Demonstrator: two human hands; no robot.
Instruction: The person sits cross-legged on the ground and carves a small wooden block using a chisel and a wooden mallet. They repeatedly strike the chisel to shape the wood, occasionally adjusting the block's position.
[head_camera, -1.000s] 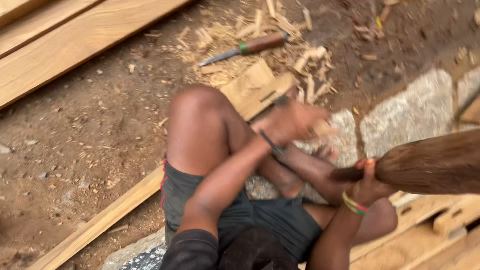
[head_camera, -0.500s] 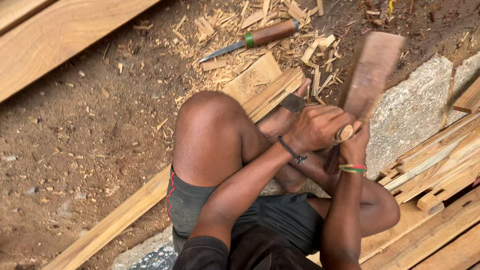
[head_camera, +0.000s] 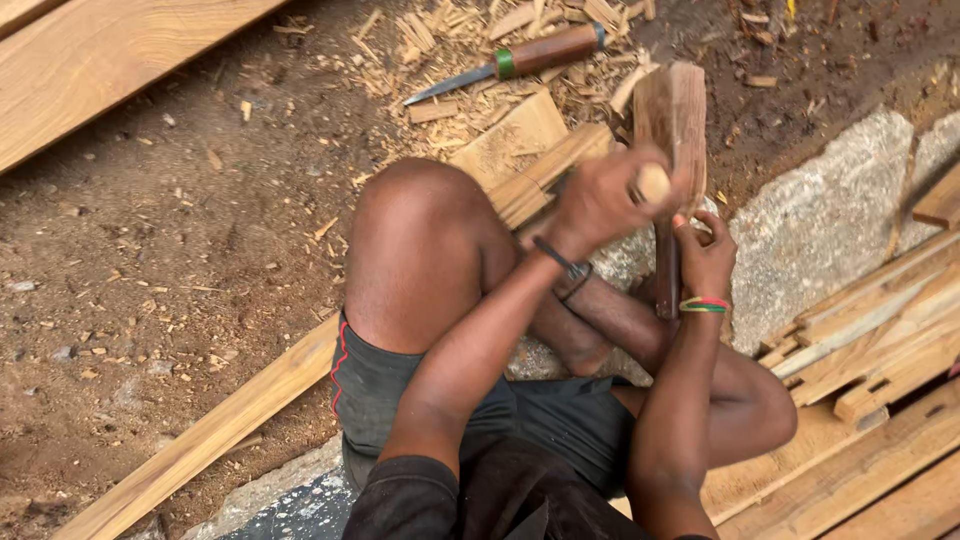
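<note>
Down at the bottom of the view, both forearms rise out of a dark sleeve, crossing over bent bare knees and dark shorts. The right hand (head_camera: 705, 255), with a red, yellow and green band at the wrist, is cocked upward, fingers loosely curled and partly spread against the lower end of a dark wooden shaft; whether it truly grips it, I cannot tell. Just above and to the left, the left hand (head_camera: 605, 200) is clenched tight, a black cord at the wrist, fingers wrapped around the pale round end of a handle that pokes out of the fist. Right beside that fist stands the wooden mallet (head_camera: 672, 125), its flat reddish-brown head upright and a touch blurred, above the knees and over the chip pile.

Beneath the legs runs a long wooden strip (head_camera: 230, 425), slanting from lower left up toward the hands, where a notched block end shows. A rough grey stone slab (head_camera: 830, 220) lies at right, with stacked planks (head_camera: 880, 340) against it. Farther out, bare brown dirt littered with wood chips (head_camera: 440, 40), and on them a chisel (head_camera: 520, 60) with brown handle and green ring, well apart from both hands. A broad plank (head_camera: 100, 70) crosses the top left corner.
</note>
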